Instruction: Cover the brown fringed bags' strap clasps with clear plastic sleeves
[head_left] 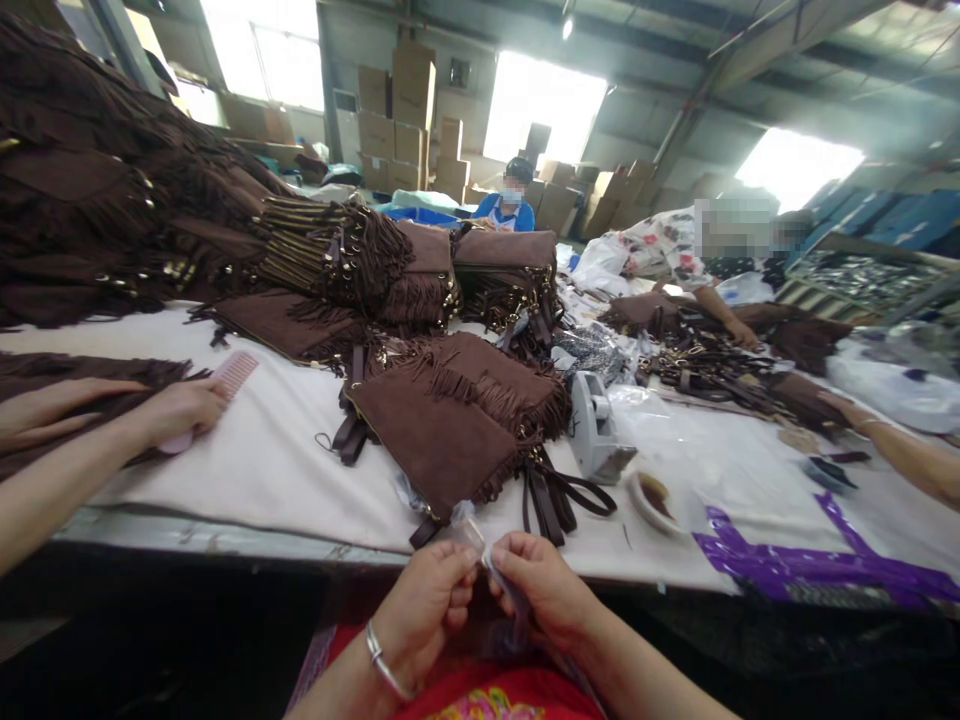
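At the table's front edge, my left hand [439,592] and my right hand [538,585] are close together, fingers pinched. Between them they hold a crumpled clear plastic piece [466,522] with a whitish strip; its exact kind I cannot make out. Just beyond my hands a brown fringed bag [442,450] lies flat with a gold zip along its edge. Dark wrist straps [551,505] hang from its right side onto the white table cover [300,460]. Another brown fringed bag [491,375] lies partly behind it.
Stacked fringed bags [337,250] stand behind, with a larger heap [82,180] at left. A co-worker's hand [187,408] holds a pink comb [238,372]. To the right are a tape dispenser [596,430], a bowl [639,505] and purple tape [795,560]. Other people work beyond.
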